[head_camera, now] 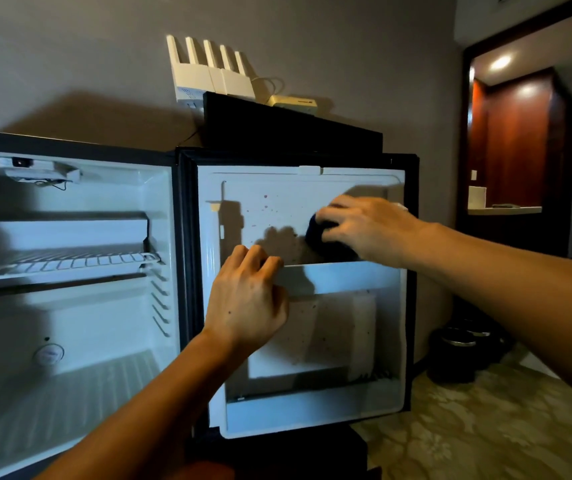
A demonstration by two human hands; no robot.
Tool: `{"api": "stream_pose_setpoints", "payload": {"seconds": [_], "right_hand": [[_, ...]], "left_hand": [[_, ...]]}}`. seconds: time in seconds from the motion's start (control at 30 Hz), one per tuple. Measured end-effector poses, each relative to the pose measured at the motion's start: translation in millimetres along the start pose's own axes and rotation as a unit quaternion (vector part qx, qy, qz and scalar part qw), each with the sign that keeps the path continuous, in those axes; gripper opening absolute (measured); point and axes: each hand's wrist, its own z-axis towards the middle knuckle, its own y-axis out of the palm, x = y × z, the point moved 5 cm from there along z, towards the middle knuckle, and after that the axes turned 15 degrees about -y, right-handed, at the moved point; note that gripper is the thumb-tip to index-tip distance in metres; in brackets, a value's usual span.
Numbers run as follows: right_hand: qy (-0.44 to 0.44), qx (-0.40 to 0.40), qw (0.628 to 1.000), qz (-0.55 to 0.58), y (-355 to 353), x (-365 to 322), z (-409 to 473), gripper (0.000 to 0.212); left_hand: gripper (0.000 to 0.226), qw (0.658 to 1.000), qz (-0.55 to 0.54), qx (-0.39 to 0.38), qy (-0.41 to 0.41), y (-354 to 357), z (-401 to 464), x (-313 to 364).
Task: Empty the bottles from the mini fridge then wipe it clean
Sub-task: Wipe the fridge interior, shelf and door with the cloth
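A: Item 1, the mini fridge?

B: Mini fridge [69,306] stood open, filling the left and centre of the view. White interior, 1 wire shelf [69,263] across the middle, no bottles visible inside. Its door [386,341] was swung open to the right, inner liner facing the camera.

A: Condition of the door liner?

B: Upper panel carried scattered reddish-brown spots [265,206], densest toward the left. More small specks showed on the lower panel. 1 door shelf rail [343,277] ran across the middle, 1 more at the bottom.

A: Item 2, wiping material?

B: 1 dark cloth [315,230], bunched, pressed flat against the upper door panel, right of the spots.

A: Hands?

B: Right hand [364,226] lay on the cloth, fingers curled over and gripping it. Left hand [248,303] was on the left end of the middle door shelf rail, fingers closed over its edge. Both forearms were bare.

A: Surroundings?

B: On top of the fridge, 1 black flat box [291,128]. Behind it against the wall, white routers [208,69] with upright antennas; I could not tell the count of units. Beside them, 1 pale yellow device [295,103]. Right of the door, dark round containers [457,355] on the patterned carpet [485,427]. Far right, a doorway to wood-panelled cabinetry [516,140] with 1 ceiling light [501,62] on.
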Motion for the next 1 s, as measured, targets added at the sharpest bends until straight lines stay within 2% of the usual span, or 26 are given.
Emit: {"api": "stream_pose_setpoints", "payload": {"seconds": [0.13,0.17,0.23,0.3,0.4,0.47,0.53,0.7,0.77,0.87,0.93,1.0], "right_hand": [[0.180,0.122,0.976,0.028,-8,21,7,0.033],[0.180,0.136,0.974,0.024,-5,17,9,0.033],[0.113,0.126,0.985,0.022,6,1,8,0.031],[0.040,0.063,0.995,0.063,17,-11,-1,0.029],[0.001,-0.015,0.998,0.057,17,-7,-14,0.031],[0.006,-0.035,0.999,0.028,13,-1,-14,0.032],[0.038,-0.020,0.999,0.007,7,4,-9,0.029],[0.197,0.107,0.973,0.045,-5,8,5,0.037],[0.152,0.101,0.981,0.068,0,-5,10,0.029],[0.070,0.016,0.989,0.128,10,-16,8,0.026],[0.067,-0.016,0.991,0.116,6,-7,8,0.026],[0.082,0.015,0.994,0.076,-4,1,16,0.026]], "left_hand": [[0.034,1.000,-0.020,0.008,-0.019,0,0,1],[0.033,0.999,-0.023,0.011,-0.020,0,0,0],[0.031,0.999,-0.027,0.012,-0.018,-1,2,-1],[0.031,0.999,-0.031,0.007,-0.018,0,5,-1],[0.030,0.999,-0.029,0.005,-0.026,2,7,0],[0.025,0.999,-0.028,0.006,-0.033,3,7,1],[0.023,0.999,-0.025,0.006,-0.038,5,7,1],[0.021,0.999,-0.027,0.007,-0.043,6,7,-1],[0.020,0.999,-0.027,0.005,-0.039,6,8,-2],[0.020,0.999,-0.024,-0.001,-0.034,5,9,-2],[0.021,0.999,-0.025,-0.005,-0.037,5,9,-1],[0.022,0.999,-0.029,-0.009,-0.040,5,8,0]]}}
